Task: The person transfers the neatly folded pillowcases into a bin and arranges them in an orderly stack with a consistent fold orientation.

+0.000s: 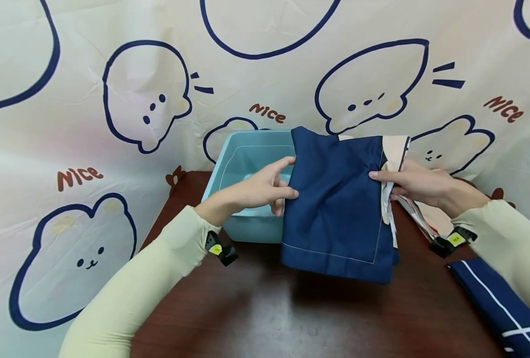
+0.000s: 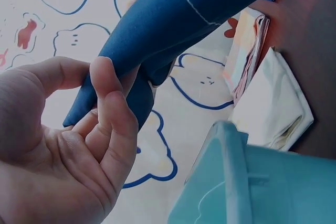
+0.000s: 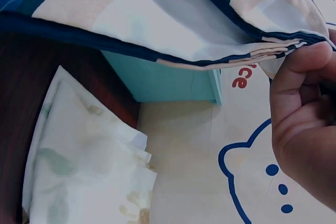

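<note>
A folded navy cloth (image 1: pixel 336 214) with pale stitching along its border hangs upright over the table, held up between both hands. My left hand (image 1: pixel 269 188) pinches its left edge with thumb and fingers; in the left wrist view the fingers curl round the navy fabric (image 2: pixel 173 30). At the opposite edge, my right hand (image 1: pixel 426 183) grips several stacked layers, thumb in front. Those layers show a pink and white side (image 3: pixel 157 19) with navy trim in the right wrist view. Behind the cloth stands a light blue bin (image 1: pixel 251 229), partly hidden by it.
On the right of the brown table (image 1: pixel 247 313) lies a folded navy cloth with white lines (image 1: pixel 493 298). Farther back is a folded pale cloth with a faint leaf pattern (image 3: pixel 89 166), near a striped folded cloth (image 2: pixel 249 51). A printed curtain (image 1: pixel 157 199) hangs behind the table.
</note>
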`<move>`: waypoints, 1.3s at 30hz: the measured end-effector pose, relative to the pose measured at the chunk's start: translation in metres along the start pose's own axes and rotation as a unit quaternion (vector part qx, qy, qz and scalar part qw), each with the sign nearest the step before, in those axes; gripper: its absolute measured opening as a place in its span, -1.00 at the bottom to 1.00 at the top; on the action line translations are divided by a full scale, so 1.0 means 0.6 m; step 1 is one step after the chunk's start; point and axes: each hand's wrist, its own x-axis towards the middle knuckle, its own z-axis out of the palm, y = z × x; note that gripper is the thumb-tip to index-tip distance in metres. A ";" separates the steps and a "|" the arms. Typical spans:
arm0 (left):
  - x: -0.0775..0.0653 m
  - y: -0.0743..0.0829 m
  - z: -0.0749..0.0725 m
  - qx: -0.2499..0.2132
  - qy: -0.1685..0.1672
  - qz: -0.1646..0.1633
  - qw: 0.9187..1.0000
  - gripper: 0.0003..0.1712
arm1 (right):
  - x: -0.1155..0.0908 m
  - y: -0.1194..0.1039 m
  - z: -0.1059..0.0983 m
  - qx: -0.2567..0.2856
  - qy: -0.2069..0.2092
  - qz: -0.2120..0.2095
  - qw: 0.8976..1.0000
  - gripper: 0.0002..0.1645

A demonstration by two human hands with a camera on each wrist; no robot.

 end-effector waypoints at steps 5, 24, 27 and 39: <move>-0.003 0.003 -0.015 -0.004 0.006 0.000 1.000 -0.08 | 0.015 -0.011 0.002 -0.002 0.010 0.004 1.000 -0.83; -0.021 -0.010 -0.075 0.000 0.025 -0.014 1.000 -0.08 | 0.082 -0.043 0.023 0.034 0.024 0.022 0.999 -0.60; -0.023 -0.013 -0.086 0.004 0.031 -0.021 0.999 -0.06 | 0.093 -0.047 0.025 0.039 0.025 0.024 0.999 -0.57; -0.038 -0.013 -0.117 0.016 0.054 -0.039 0.998 -0.07 | 0.129 -0.069 0.040 0.060 0.038 0.037 0.997 -0.52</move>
